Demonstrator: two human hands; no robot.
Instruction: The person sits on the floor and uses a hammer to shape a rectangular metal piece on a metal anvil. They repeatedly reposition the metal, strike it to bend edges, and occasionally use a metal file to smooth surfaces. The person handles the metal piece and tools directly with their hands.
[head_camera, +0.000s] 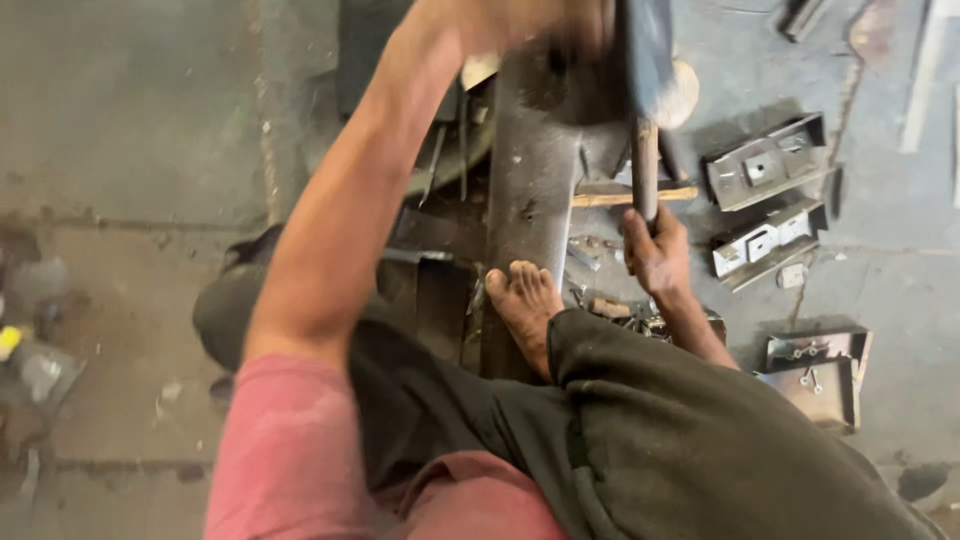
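Note:
My right hand grips the wooden handle of a hammer. Its dark head is raised and blurred at the top of the view, above a long grey steel bar that lies on the floor. My left arm reaches across to the far end of the bar. My left hand is there at the top edge, blurred, and I cannot make out what it holds. My bare foot rests on the near end of the bar, and my dark trouser leg fills the lower right.
Two folded grey metal brackets lie on the concrete floor to the right, with two open metal boxes nearer me. A wooden stick lies beside the bar. Small metal bits sit around my foot. Plastic scraps lie at far left.

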